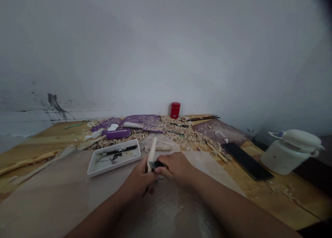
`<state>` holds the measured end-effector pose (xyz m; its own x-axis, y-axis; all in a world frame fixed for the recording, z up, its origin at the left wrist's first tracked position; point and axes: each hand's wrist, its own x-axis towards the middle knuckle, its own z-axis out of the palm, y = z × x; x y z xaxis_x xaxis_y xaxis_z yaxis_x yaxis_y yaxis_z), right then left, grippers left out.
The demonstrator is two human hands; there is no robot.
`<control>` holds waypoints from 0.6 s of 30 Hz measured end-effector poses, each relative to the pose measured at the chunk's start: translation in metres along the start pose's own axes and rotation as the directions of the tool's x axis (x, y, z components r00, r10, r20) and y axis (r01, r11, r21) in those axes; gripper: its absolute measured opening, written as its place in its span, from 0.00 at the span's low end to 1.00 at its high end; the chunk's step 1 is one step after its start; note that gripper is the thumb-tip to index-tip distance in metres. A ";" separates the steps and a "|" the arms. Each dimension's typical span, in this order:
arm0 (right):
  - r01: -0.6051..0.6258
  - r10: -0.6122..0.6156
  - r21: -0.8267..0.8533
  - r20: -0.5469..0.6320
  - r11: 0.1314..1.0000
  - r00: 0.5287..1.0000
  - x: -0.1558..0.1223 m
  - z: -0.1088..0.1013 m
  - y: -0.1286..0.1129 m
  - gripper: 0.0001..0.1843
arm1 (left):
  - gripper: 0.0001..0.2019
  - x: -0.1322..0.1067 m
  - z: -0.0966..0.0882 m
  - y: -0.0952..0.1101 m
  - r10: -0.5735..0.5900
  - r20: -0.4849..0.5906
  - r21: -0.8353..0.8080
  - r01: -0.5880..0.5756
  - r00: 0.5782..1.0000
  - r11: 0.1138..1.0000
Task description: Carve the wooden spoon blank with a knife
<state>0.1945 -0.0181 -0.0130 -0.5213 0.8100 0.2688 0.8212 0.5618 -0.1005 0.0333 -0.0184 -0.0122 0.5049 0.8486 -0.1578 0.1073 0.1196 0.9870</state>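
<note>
Sitting left of the hands, a white tray (118,167) holds tools; the left hand (138,181) wraps its fingers around an upright pale wood piece (151,155) above the desk (275,200), while the right hand (176,167) pinches a black-handled knife (158,164) against it.

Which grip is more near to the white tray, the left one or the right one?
Left. The left grip is just to the right of the white tray, close but apart; the right grip is farther right, beyond the left grip.
</note>
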 end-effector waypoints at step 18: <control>0.029 -0.025 -0.064 0.049 0.998 0.998 0.001 -0.006 -0.004 0.26 | 0.13 0.003 -0.001 -0.005 -0.017 0.002 -0.016 0.017 1.000 1.000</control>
<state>0.1921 -0.0210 -0.0069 -0.5528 0.8027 0.2238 0.8191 0.5728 -0.0316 0.0334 -0.0163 -0.0178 0.5048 0.8454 -0.1747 0.1024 0.1423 0.9845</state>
